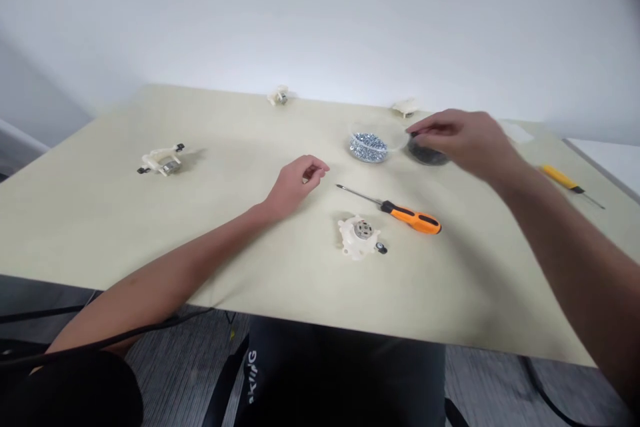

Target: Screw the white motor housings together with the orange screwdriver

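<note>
Beige tabletop [125,233], right hand's [463,143] grip narrow at dark dish [427,153], left hand [297,183] curled empty

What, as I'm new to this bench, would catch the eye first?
The orange-and-black screwdriver stands out, lying mid-table just behind a white plastic housing. Beyond it, the right hand reaches over a dish of dark contents, beside a clear dish of silver screws. The left hand sits empty near the pale table's centre.

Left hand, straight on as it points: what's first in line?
The left hand points up and right, toward the clear dish of silver screws; that's likely first, though depth is hard to judge from this view.
</note>
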